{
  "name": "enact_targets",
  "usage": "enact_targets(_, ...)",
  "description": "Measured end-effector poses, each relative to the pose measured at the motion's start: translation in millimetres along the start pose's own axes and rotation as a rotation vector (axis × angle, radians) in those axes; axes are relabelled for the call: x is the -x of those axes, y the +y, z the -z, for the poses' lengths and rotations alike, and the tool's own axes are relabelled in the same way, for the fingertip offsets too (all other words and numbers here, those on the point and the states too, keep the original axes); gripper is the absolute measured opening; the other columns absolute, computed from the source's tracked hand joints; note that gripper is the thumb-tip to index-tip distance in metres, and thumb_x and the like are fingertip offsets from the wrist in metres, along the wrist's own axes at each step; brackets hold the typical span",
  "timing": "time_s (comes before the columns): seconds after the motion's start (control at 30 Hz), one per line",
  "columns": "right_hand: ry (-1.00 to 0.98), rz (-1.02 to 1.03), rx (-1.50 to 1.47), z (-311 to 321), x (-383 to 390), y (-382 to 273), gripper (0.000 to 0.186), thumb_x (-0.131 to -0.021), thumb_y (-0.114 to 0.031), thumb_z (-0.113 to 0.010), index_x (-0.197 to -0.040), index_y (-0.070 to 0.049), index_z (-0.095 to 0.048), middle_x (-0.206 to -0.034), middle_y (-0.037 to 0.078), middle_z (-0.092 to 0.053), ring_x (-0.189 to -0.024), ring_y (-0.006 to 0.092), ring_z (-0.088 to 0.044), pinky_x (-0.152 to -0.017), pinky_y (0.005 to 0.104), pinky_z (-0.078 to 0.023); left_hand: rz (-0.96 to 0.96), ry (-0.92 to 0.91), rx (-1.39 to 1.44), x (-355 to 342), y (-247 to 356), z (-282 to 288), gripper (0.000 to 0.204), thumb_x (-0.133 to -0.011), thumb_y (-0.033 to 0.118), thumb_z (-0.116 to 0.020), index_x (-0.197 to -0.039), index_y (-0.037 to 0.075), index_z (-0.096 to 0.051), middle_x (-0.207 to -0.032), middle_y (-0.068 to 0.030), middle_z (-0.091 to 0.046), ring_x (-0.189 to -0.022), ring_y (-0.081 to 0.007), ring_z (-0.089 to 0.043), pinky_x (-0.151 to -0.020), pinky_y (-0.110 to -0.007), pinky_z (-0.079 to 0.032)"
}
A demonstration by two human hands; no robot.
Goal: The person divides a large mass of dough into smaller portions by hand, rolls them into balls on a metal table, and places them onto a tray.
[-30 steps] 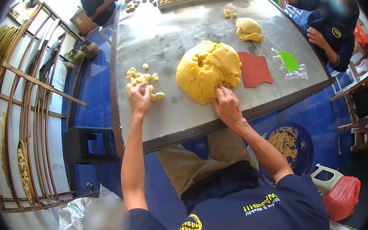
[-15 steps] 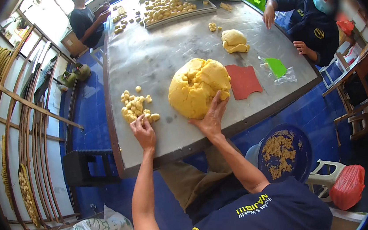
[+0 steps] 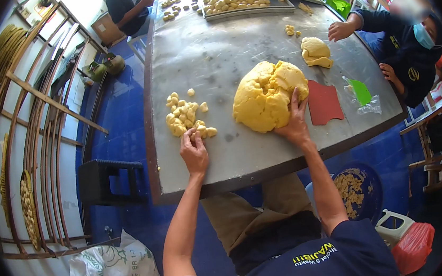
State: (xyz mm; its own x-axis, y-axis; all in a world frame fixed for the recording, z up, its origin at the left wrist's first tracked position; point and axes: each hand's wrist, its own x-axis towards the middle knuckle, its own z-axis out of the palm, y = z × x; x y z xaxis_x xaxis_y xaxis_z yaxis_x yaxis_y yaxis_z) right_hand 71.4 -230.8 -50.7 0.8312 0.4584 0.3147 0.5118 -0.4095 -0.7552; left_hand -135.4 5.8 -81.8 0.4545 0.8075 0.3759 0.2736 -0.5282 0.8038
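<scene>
A big yellow ball of dough (image 3: 260,102), torn open along its top, sits on the metal-topped table (image 3: 223,164) in front of me. My right hand (image 3: 295,123) grips its right side, fingertips pressed into the dough and thumb low at the near edge. To the left lies a pile of small dough pieces (image 3: 180,115). At the pile's near edge, my left hand (image 3: 194,154) has thumb and fingers pinched together on a small piece of dough (image 3: 195,132), partly hidden by the fingers. A flat red scraper (image 3: 325,102) lies just right of the big ball.
Beyond the scraper are a paler dough lump (image 3: 316,51) and a green sheet in clear plastic (image 3: 359,91). Trays of dough balls (image 3: 243,12) stand at the far end. A co-worker's hand (image 3: 343,29) reaches over the right edge. A blue tub (image 3: 367,193) stands below.
The whole view has shifted, so the table appears further right. My right hand has slid farther up the dough's right side. My left hand stays by the pile, fingers pinched closer.
</scene>
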Motion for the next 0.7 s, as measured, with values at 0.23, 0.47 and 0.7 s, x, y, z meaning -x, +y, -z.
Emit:
enact_targets(0.23, -0.141, 0.017, 0.235, 25.1, -20.6, 0.7, 0.130, -0.062, -0.015, -0.092, -0.162, -0.010, -0.008, -0.158, 0.035, -0.018, -0.144, 0.0485, -0.032, -0.115, 0.0444, -0.038, -0.348, 0.133, -0.073, -7.0, 3.9, 8.7, 0.021, -0.098, 0.010, -0.056, -0.113, 0.001, -0.069, -0.101, -0.0149, -0.065, -0.082, -0.0267, -0.065, -0.073, -0.037, -0.054)
enact_targets(0.47, 0.064, 0.108, 0.134, 35.2, 21.2, 7.7, 0.068, -0.078, -0.005, -0.078, -0.140, 0.004, -0.051, -0.134, 0.024, -0.057, -0.124, 0.0419, -0.054, -0.104, 0.0447, -0.046, -0.020, -0.305, 0.092, 28.0, 57.3, 27.1, 0.025, -0.094, 0.011, -0.070, -0.118, 0.008, -0.072, -0.092, -0.0030, -0.075, -0.089, -0.0124, -0.068, -0.076, -0.029, -0.054)
enact_targets(0.7, 0.012, 0.147, 0.270, 36.0, 26.0, 23.0, 0.044, -0.084, -0.008, -0.069, -0.125, 0.004, -0.061, -0.119, 0.023, -0.064, -0.113, 0.0402, -0.060, -0.097, 0.0447, -0.050, -0.578, -0.394, -0.659, 48.3, 78.4, 17.6, 0.027, -0.093, 0.031, -0.067, -0.100, 0.007, -0.077, -0.092, -0.0083, -0.076, -0.106, -0.0292, -0.066, -0.092, -0.044, -0.047)
